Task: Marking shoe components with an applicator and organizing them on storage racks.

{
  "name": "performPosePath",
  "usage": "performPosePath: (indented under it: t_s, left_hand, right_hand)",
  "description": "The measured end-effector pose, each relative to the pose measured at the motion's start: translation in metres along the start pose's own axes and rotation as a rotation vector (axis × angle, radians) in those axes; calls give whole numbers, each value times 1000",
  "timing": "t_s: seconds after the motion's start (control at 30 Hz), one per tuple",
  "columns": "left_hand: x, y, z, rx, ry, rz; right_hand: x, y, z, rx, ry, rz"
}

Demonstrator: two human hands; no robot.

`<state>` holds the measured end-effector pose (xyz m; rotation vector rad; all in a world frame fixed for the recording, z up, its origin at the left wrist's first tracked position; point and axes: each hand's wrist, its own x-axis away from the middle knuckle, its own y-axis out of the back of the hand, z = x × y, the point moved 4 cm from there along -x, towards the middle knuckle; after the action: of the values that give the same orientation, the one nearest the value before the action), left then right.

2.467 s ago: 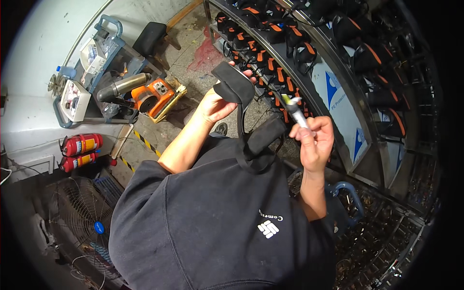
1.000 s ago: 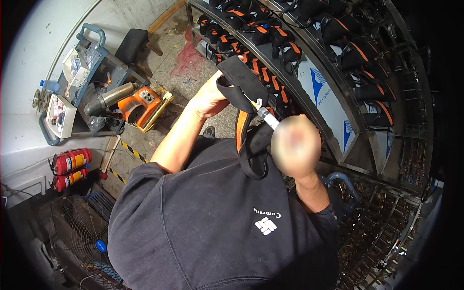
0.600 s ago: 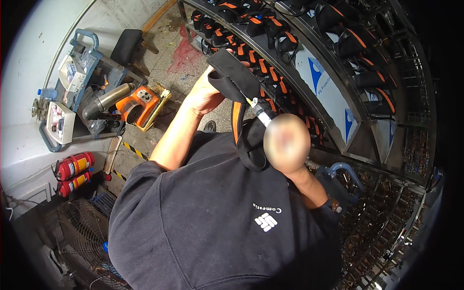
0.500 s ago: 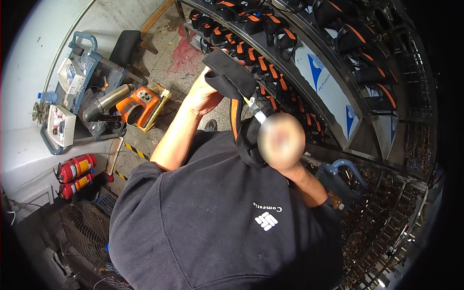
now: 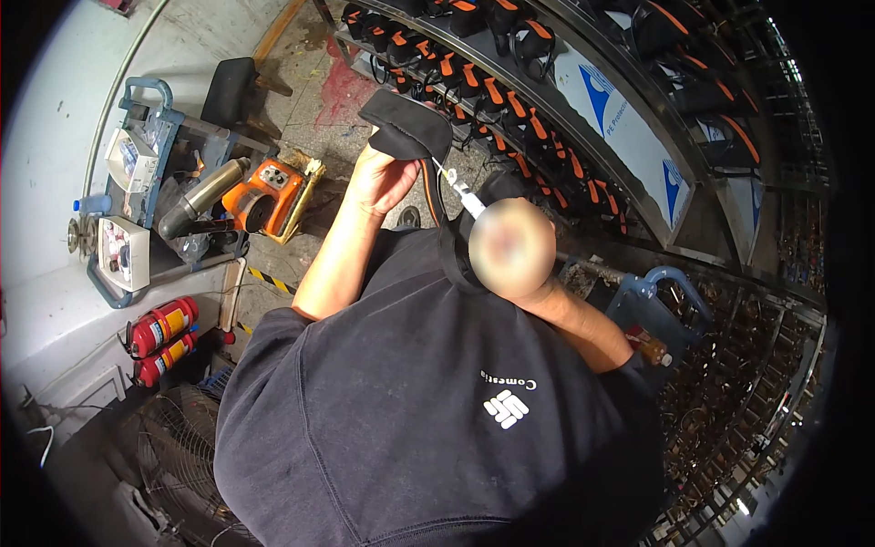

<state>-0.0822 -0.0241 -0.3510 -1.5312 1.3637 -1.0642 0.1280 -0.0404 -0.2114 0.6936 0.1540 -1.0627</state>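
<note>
The left hand (image 5: 383,182) is holding a black padded band (image 5: 406,125) out in front of the chest. Its grip is curling against the band's near side, where the palm and some fingers are showing, while the band itself is hiding the rest. Most of the band is lying beyond this grip, extending past it to both sides. A black strap with an orange stripe (image 5: 432,194) is hanging from the band's right end toward the chest, passing between the two hands.

The right hand (image 5: 512,250) is keeping hold of a white tube (image 5: 471,201); a blur is covering its fingers, so I cannot tell how far that grip is closing. The tube is protruding from the grip up and to the left, its narrow tip pointing at the band's lower right edge. Whether tip and band are touching, I cannot tell.
</note>
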Motion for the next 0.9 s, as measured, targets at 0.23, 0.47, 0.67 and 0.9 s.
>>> performPosePath:
  t_s: [0.23, 0.47, 0.67, 0.9]
  left_hand:
    - [0, 1, 6, 80, 11, 29]
    - [-1, 29, 1, 84, 74, -38]
    - [-4, 42, -7, 27, 56, -40]
    - [-3, 54, -21, 49, 99, -67]
  right_hand:
    - [3, -3, -1, 30, -27, 23]
    - [3, -5, 5, 25, -72, 23]
    - [-3, -10, 13, 49, -99, 19]
    - [-10, -18, 25, 81, -91, 28]
